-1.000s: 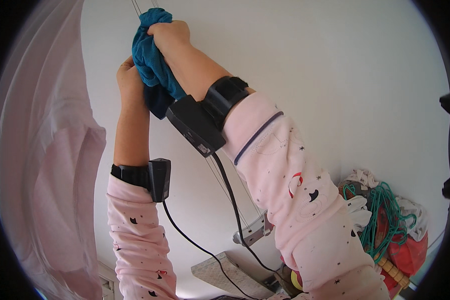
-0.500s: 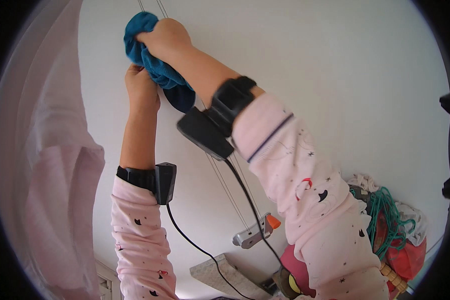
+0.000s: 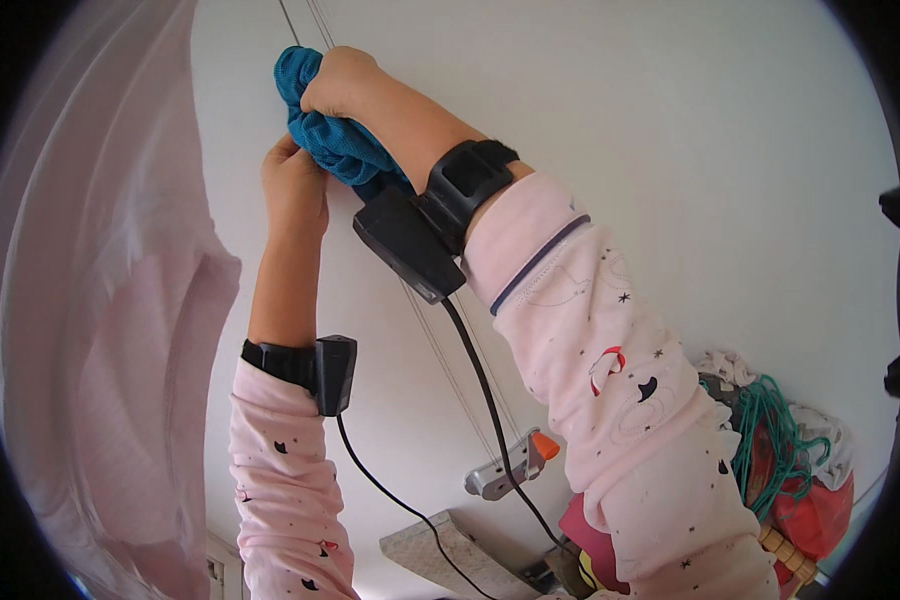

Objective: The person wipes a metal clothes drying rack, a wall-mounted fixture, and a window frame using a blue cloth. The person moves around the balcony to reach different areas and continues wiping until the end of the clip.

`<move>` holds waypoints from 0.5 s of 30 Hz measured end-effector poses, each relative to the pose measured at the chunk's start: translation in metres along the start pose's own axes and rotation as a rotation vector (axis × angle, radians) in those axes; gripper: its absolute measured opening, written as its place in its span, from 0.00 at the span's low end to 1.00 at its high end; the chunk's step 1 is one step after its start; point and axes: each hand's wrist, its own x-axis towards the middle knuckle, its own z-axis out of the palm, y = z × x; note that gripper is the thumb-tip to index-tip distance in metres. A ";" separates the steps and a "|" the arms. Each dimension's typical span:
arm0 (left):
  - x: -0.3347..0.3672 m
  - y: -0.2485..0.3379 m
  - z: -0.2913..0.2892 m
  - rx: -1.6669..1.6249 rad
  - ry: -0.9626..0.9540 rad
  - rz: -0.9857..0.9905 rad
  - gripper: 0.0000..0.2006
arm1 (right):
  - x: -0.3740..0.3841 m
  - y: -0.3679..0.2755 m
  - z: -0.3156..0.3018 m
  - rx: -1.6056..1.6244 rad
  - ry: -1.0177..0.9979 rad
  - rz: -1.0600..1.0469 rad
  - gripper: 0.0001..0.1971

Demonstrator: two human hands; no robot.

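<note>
A bunched teal cloth (image 3: pixel 342 145), ribbed and with a darker navy part at its lower end, is held up high against the white wall. My right hand (image 3: pixel 342 80) is closed on its upper part, the fingers partly hidden by the folds. Just below, my left hand (image 3: pixel 295 182) has its fingers pinched at the cloth's left lower edge; their tips are tucked behind it. Both wrists wear black straps with box-shaped devices, and the right one (image 3: pixel 410 245) covers part of the cloth's navy end.
Pale pink fabric (image 3: pixel 120 330) hangs along the left side. Thin wires run down the wall to a grey metal crank box (image 3: pixel 500 475) with an orange knob. At lower right lie a coil of green cord (image 3: pixel 770 440) and a red bag (image 3: pixel 815 515). Black cables trail from both wrist devices.
Both hands and the teal cloth have shifted slightly right and a little down. The cloth's navy end is now mostly behind my right wrist device. The pink fabric reaches further right.
</note>
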 end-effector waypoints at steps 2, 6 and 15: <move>0.001 0.000 0.002 0.031 0.010 0.045 0.09 | -0.005 0.011 -0.005 0.104 0.032 -0.013 0.26; -0.002 0.001 0.005 0.130 0.068 0.057 0.13 | -0.024 0.036 -0.008 0.530 0.054 0.146 0.27; -0.001 0.011 0.013 0.308 -0.004 0.118 0.18 | -0.031 0.029 -0.020 1.005 0.138 0.343 0.28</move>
